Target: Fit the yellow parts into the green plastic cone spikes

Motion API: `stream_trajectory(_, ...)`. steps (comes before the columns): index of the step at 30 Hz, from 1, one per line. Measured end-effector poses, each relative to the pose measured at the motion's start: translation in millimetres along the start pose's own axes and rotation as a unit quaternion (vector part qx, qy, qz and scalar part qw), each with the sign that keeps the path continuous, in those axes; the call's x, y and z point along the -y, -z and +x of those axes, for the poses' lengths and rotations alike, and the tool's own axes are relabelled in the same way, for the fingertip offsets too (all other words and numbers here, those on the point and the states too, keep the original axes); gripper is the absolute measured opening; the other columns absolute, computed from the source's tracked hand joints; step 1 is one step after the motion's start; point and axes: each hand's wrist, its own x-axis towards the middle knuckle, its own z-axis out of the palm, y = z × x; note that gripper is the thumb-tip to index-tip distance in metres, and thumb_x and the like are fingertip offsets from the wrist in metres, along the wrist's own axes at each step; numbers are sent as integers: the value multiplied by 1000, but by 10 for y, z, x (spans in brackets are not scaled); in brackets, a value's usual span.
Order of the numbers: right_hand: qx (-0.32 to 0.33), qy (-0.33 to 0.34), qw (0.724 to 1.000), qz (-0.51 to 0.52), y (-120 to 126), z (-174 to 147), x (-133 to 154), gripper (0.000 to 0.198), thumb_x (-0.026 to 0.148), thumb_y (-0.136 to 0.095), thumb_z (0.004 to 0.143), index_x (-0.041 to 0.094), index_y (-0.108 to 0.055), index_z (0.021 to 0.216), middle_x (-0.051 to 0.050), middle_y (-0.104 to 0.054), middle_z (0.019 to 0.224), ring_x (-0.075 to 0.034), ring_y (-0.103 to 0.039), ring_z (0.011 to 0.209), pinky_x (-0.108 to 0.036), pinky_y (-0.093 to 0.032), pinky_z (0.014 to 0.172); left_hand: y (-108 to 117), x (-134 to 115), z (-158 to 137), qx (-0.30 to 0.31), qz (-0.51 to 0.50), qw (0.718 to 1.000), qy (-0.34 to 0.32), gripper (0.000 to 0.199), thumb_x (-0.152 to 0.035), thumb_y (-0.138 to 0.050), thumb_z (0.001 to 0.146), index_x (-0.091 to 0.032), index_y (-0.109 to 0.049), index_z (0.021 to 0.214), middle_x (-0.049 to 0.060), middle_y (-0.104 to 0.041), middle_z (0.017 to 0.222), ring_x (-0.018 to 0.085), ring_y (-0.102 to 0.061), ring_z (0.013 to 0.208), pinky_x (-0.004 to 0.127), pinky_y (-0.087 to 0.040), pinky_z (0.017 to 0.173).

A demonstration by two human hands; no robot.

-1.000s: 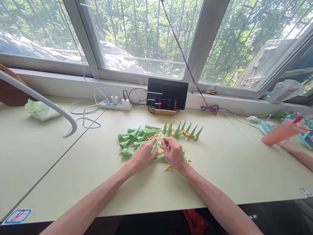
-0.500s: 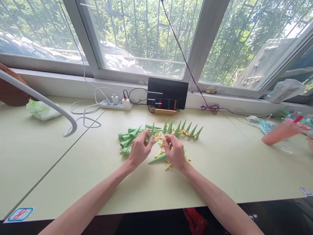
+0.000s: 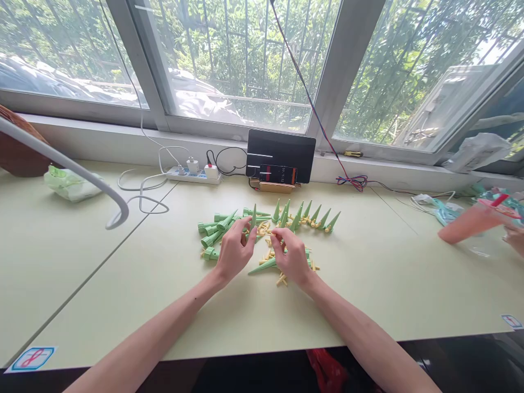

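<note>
Far left of the pale green laminate worktop [image 3: 102,273] there's a crumpled soft green-and-white plastic bag [image 3: 67,184], then a white power strip with plugs and looped cables [image 3: 192,173] by the sill.

Middle is the action: a loose heap of green hard-plastic cone spikes [image 3: 216,226] lying on their sides, with small yellow plastic connector pieces [image 3: 268,255] scattered among them. The left hand [image 3: 234,252] is pinching one green cone spike [image 3: 252,219] near its wide collar, tip pointing up. The right hand [image 3: 291,256] has its fingertips closed on a tiny yellow piece [image 3: 273,232] just beside that cone.

These look light, stiff and smooth, so a bit slippery I'd guess; the ribbed collar end seems the best place to grab, not the pointy tip. The yellow bits are fiddly, fingertip-only.

Behind them a row of cones standing upright [image 3: 311,215], then a black tablet with a phone propped on it [image 3: 280,158]. Far right, another person's hand [image 3: 513,236] among coloured stuff.
</note>
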Motion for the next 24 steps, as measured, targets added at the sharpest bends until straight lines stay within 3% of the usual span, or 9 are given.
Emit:
stream_trajectory(11,38,-12,999,23,-3,-10,12,16,24,-46,99,20,-60,107,-7,-66,95,-16,-62,78,-28,-52,67,2,-37,-25,22,-1,999,-25,13,-30,-51,94,-18,-55,98,1,-62,86,5,-40,42,23,-37,47)
stream_trajectory(16,45,-13,998,31,5,-4,27,17,23,-46,99,19,-61,108,-7,-66,96,-16,-61,78,-28,-52,68,-8,-21,-49,27,16,999,-31,12,-29,-52,94,-19,-53,100,-2,-63,77,6,-40,42,22,-36,48)
stream_trajectory(24,43,-5,999,24,9,3,28,18,23,-47,99,19,-62,108,-8,-67,98,-17,-63,83,-30,-54,71,-38,25,-73,29,2,999,-37,14,-32,-50,95,-20,-51,103,0,-64,82,6,-40,43,21,-37,47)
